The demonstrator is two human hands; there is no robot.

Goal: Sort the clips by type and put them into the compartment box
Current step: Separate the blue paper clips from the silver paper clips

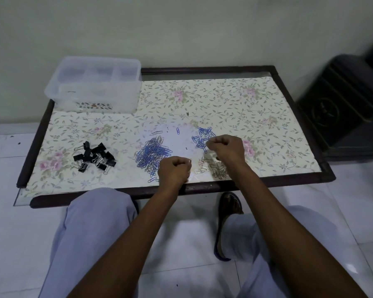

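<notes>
On the floral-covered table (224, 100), toward its near edge, both hands work among loose paper clips. At about six o'clock of the tabletop the left hand (174, 169) is curled, its fingertips pinching a silver paper clip (190, 161) just above the surface. Up at about two o'clock from it, the right hand (226, 148) is also curled, fingers drawn together; whether they hold a clip I cannot tell. Just at nine o'clock of the left hand lies a mixed heap of blue and silver clips (152, 153). A sorted cluster of blue clips (202, 137) sits at ten o'clock of the right hand, touching its knuckles in the view, and a small pile of silver clips (213, 168) lies between the two wrists near the table's front rim. One stray blue clip (177, 130) rests alone between the two blue groups. Well off at nine o'clock sits a pile of black binder clips (94, 157). The translucent compartment box (95, 87) stands at the far-left corner, at about eleven o'clock, apart from all the clips.
</notes>
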